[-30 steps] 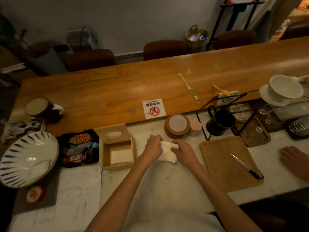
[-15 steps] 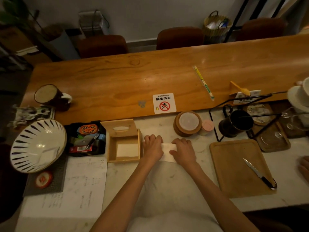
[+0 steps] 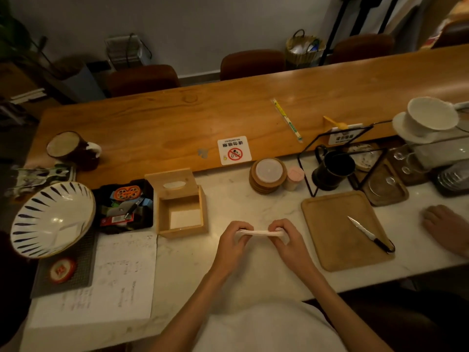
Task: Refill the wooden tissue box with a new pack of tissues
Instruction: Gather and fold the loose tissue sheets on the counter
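A flat white stack of tissues [image 3: 261, 232] is held level and edge-on above the marble counter, to the right of the wooden tissue box. My left hand [image 3: 233, 240] pinches its left end and my right hand [image 3: 286, 240] pinches its right end. The wooden tissue box [image 3: 181, 214] stands open on the counter, with a thin white layer on its bottom. Its lid [image 3: 173, 184], with an oval slot, leans tilted against the box's far side.
A black tray of small items [image 3: 124, 207] and a striped bowl [image 3: 50, 219] lie left of the box. Printed paper [image 3: 114, 278] is at front left. A wooden tray with a knife [image 3: 368, 233] is at right, beside another person's hand [image 3: 444, 224]. Coasters [image 3: 267, 175] sit behind.
Both hands have lifted the tissue stack off the counter and drawn it toward me, turning it edge-on. The camera view also shifted slightly.
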The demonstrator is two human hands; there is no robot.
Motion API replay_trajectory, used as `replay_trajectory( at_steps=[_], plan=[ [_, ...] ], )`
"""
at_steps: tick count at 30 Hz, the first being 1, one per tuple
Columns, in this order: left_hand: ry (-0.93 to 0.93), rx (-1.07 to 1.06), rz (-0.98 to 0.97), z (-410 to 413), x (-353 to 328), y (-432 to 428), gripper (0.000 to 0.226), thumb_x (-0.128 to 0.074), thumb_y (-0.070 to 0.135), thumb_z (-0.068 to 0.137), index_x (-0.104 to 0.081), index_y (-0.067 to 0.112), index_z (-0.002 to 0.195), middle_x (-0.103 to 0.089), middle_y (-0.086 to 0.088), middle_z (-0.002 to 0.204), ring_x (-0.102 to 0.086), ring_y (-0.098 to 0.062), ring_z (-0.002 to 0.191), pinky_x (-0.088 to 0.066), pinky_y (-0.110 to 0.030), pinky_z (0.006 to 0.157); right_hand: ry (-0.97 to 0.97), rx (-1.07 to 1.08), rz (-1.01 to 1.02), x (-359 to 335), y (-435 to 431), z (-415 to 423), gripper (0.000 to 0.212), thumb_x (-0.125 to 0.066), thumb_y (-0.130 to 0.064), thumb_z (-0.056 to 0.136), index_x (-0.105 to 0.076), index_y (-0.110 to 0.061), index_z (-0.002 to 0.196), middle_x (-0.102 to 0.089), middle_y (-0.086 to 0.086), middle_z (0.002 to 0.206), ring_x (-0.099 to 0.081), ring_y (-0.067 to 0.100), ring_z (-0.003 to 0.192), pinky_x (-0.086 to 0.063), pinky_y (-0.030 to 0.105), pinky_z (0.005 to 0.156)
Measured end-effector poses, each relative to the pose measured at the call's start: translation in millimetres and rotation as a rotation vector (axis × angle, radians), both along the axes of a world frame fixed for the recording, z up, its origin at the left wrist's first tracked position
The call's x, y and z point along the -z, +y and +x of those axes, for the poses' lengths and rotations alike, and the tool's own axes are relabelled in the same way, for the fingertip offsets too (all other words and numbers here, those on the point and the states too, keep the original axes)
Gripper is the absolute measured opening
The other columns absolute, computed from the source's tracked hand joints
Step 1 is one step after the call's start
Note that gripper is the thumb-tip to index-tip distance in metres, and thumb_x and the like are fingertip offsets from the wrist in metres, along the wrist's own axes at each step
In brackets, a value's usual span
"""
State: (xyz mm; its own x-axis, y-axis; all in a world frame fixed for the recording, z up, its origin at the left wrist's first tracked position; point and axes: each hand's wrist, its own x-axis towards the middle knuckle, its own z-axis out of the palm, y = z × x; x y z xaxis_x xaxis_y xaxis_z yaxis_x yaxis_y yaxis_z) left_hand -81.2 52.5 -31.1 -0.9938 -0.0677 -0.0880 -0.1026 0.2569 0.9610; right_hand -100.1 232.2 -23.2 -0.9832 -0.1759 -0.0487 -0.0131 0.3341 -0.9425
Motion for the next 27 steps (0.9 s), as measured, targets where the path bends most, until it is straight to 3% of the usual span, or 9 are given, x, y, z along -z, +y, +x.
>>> replay_trajectory(
  at_steps=[2,5,7,9,13,17,22,27],
  plan=[
    [-0.044,0.028,0.016,13,8,7,0.025,-0.06,0.002,0.09,-0.063,0.02,0.108,-0.063,0.005,0.109,-0.06,-0.009,0.106,-0.048,-0.023,0.095,-0.016,-0.001,-0.039,9,5,13,0.019,-0.061,-0.004,0.089,-0.06,-0.015,0.104,-0.063,0.0,0.106,-0.06,0.012,0.104,-0.046,0.02,0.091],
    [-0.126,0.052,0.026,22,23,13,0.034,-0.057,0.004,0.093,-0.055,0.022,0.122,-0.058,0.007,0.124,-0.055,-0.006,0.118,-0.045,-0.03,0.106,-0.126,0.03,-0.103,23,8,24,0.049,-0.063,-0.025,0.087,-0.05,-0.013,0.132,-0.054,-0.004,0.134,-0.05,0.004,0.127,-0.04,0.019,0.107],
    [-0.116,0.058,0.021,22,27,15,0.032,-0.054,0.005,0.095,-0.054,0.02,0.123,-0.057,0.003,0.126,-0.054,-0.009,0.119,-0.045,-0.033,0.105,-0.182,0.066,-0.147,27,7,27,0.08,-0.067,-0.052,0.081,-0.04,-0.009,0.142,-0.046,-0.005,0.142,-0.044,0.003,0.132,-0.038,0.017,0.108],
    [-0.119,0.068,0.024,20,26,18,0.034,-0.052,0.004,0.095,-0.051,0.017,0.126,-0.055,0.002,0.128,-0.052,-0.011,0.121,-0.044,-0.032,0.105,-0.196,0.07,-0.16,29,3,28,0.093,-0.066,-0.062,0.075,-0.034,-0.011,0.146,-0.041,-0.008,0.145,-0.04,0.001,0.134,-0.036,0.013,0.107],
    [-0.11,0.066,0.041,22,28,23,0.041,-0.049,-0.003,0.093,-0.046,0.017,0.128,-0.053,0.004,0.126,-0.051,-0.008,0.119,-0.043,-0.024,0.103,-0.155,0.077,-0.159,29,-5,30,0.074,-0.06,-0.026,0.081,-0.03,-0.015,0.147,-0.037,-0.003,0.149,-0.035,0.008,0.137,-0.033,0.01,0.108],
    [-0.095,0.046,0.029,26,28,28,0.039,-0.049,-0.003,0.093,-0.044,0.025,0.118,-0.053,0.006,0.119,-0.054,-0.009,0.112,-0.045,-0.018,0.097,-0.125,0.093,-0.15,35,-7,34,0.066,-0.058,-0.007,0.088,-0.031,-0.014,0.148,-0.042,-0.002,0.145,-0.04,0.007,0.134,-0.037,0.022,0.11],
    [-0.023,0.043,-0.008,24,27,26,0.024,-0.047,-0.005,0.094,-0.048,0.016,0.105,-0.056,0.002,0.103,-0.056,-0.007,0.095,-0.044,-0.014,0.086,-0.111,0.203,-0.136,34,-2,34,0.023,-0.059,-0.007,0.094,-0.058,-0.012,0.117,-0.063,0.001,0.114,-0.06,0.012,0.108,-0.049,0.026,0.092],
    [-0.016,0.116,-0.074,20,28,16,0.023,-0.049,-0.004,0.093,-0.053,0.016,0.104,-0.059,0.003,0.101,-0.057,-0.004,0.094,-0.044,-0.012,0.085,-0.078,0.181,-0.076,36,13,31,0.018,-0.063,-0.001,0.09,-0.068,-0.011,0.104,-0.07,0.002,0.105,-0.064,0.01,0.101,-0.051,0.023,0.089]
  ],
)
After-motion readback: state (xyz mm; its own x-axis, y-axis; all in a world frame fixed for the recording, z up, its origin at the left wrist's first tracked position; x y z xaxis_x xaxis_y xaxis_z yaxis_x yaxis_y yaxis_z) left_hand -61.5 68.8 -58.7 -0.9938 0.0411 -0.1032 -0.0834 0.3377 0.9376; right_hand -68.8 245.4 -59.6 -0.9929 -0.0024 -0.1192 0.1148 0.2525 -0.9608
